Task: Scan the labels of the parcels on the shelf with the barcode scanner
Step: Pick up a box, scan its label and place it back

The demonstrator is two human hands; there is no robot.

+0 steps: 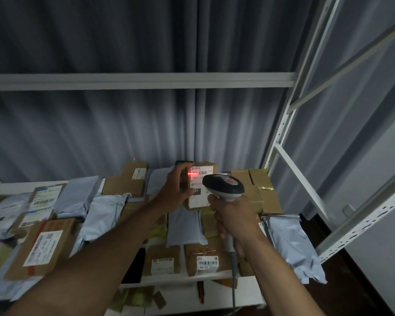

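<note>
My left hand [177, 187] grips a small cardboard parcel [211, 166] and holds it upright above the shelf, its white label [200, 179] facing me. A red scan line lies across the label's top left corner, next to my fingers. My right hand [232, 218] grips the handle of the grey and black barcode scanner [224, 187], whose head points at the label from just right of it. The scanner's cable hangs down below my wrist.
The white shelf [180, 279] carries several cardboard boxes and grey plastic mailers. A labelled box [206, 258] lies at the front, a large one [41, 248] at the left. A white upright [281, 131] and slanted braces stand at the right. A grey curtain hangs behind.
</note>
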